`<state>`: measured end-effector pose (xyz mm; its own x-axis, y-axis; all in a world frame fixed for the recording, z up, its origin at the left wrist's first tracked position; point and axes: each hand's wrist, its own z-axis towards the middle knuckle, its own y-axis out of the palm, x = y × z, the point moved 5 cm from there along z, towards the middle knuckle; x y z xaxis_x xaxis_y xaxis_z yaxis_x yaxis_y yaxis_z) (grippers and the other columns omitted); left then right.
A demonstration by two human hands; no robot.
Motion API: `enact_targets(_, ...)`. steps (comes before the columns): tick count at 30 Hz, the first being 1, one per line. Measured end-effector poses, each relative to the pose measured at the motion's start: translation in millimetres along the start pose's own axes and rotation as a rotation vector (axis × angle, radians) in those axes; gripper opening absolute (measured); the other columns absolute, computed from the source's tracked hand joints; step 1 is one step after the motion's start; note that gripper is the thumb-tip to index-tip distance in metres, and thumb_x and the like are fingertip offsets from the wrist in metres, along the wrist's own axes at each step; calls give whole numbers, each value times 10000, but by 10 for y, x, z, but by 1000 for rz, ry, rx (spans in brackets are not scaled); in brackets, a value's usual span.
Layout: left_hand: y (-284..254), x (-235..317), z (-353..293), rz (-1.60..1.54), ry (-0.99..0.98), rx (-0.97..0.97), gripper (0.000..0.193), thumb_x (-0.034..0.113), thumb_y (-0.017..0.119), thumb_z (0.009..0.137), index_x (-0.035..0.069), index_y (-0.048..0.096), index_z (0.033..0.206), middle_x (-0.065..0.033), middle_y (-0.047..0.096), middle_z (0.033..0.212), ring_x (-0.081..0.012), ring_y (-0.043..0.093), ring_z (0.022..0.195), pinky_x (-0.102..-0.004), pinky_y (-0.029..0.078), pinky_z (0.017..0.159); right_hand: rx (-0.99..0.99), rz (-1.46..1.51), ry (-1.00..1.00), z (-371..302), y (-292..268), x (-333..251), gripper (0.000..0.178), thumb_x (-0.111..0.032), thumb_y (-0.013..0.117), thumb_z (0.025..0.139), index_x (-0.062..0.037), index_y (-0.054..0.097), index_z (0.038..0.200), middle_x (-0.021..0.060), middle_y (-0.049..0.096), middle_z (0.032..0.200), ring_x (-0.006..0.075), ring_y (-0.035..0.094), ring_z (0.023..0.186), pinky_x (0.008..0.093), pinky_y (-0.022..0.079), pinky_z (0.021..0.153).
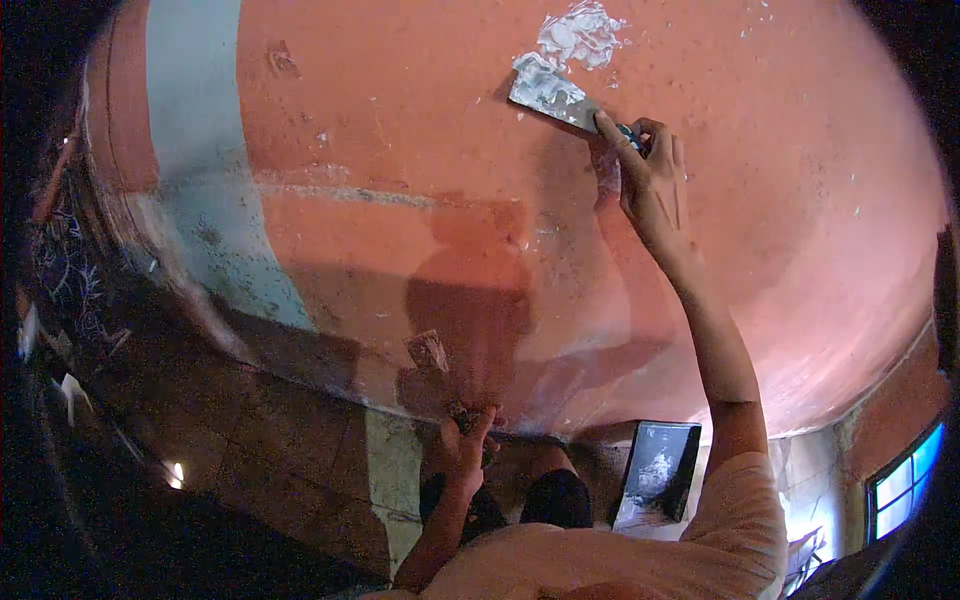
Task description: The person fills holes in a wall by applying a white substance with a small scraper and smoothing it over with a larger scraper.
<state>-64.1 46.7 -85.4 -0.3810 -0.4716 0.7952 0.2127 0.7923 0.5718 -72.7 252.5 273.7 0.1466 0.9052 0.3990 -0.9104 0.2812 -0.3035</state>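
Note:
My right hand (655,185) is raised to the orange wall (350,120), fingers wrapped around the dark handle of a putty knife (575,108). White putty coats the far end of its wide metal blade, which lies against or very close to the wall. Just beyond the blade, a rough white putty patch (580,35) sticks to the surface. Low in front of my body, my left hand (465,450) is closed around the dark handle of what looks like a second, smaller scraper (428,352). Its blade points up toward the wall.
A black rectangular tray (632,470) holding whitish material stands near the wall's foot, below my right arm. A pale grey-green stripe (195,100) runs down the wall at left. Wire-like clutter (80,270) lies at far left; a bright window (908,480) is at lower right.

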Motion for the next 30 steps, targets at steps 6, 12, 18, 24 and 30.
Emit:
enact_targets(6,5,-16,-10,-30,-19,18,378,166,715,812,80,485,1098,-50,648,900,-151,643,711,-261,482,478,-15,-29,22,-46,19,-21,543,-69,588,807,-235,515,1318,183,527,1058,351,509,905,413,459,776)
enact_targets(12,-47,-68,93,0,49,21,346,176,706,824,100,485,1079,-39,653,907,-133,642,733,-248,461,467,-58,50,66,-122,-103,-105,664,83,561,751,-266,530,1315,144,499,1053,304,517,890,391,472,730)
enact_targets(18,122,13,-14,-31,18,-95,309,181,689,840,101,486,1059,-45,661,930,-131,641,760,-248,459,495,-18,95,49,-25,-157,-99,582,14,575,760,-270,552,1268,129,518,998,312,559,817,379,496,580)
enact_targets(24,93,-35,-97,34,-23,-55,282,195,672,854,97,489,1045,-48,662,928,-136,637,772,-254,458,514,-36,78,63,-3,-130,-186,494,-31,574,794,-256,569,1234,124,510,975,334,555,829,416,492,606)
enact_targets(30,46,-55,-36,-24,-24,-58,276,196,670,856,92,489,1036,-55,660,941,-137,637,774,-251,455,510,-90,88,123,17,-97,-187,405,-40,558,818,-238,598,1169,137,523,937,342,551,825,429,482,631)
